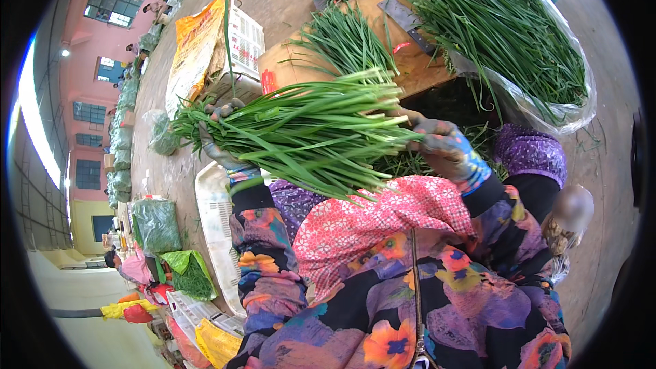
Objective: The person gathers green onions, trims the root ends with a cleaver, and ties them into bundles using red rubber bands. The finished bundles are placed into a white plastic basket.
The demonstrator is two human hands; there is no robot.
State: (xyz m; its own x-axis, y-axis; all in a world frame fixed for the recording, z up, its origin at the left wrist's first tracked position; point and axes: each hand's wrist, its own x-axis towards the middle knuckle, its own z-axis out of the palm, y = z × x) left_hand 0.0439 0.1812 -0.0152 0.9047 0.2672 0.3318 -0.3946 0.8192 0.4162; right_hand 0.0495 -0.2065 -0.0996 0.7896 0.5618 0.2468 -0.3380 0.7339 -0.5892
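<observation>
A thick bundle of garlic chives (307,128) lies sideways across the front of my body, pale cut ends to the right. My left hand (220,133), in a soiled glove, grips it around the leaf-tip end. At the cut ends my right hand (443,146), also gloved, has its fingers curled on the outer stalks; the exact hold is partly hidden. Just beyond the bundle, a smaller pile of chives (353,41) rests on a wooden board (284,64). A broad-bladed knife (402,18) lies on the board beside a large heap of chives (502,36).
Clear plastic sheeting (589,87) lies under the large heap. A white plastic crate (246,36) with an orange-and-white sack (197,51) stands left of the board. Another white crate (212,205) is by my left arm. Further off, a person (133,266) is near bagged greens (156,225).
</observation>
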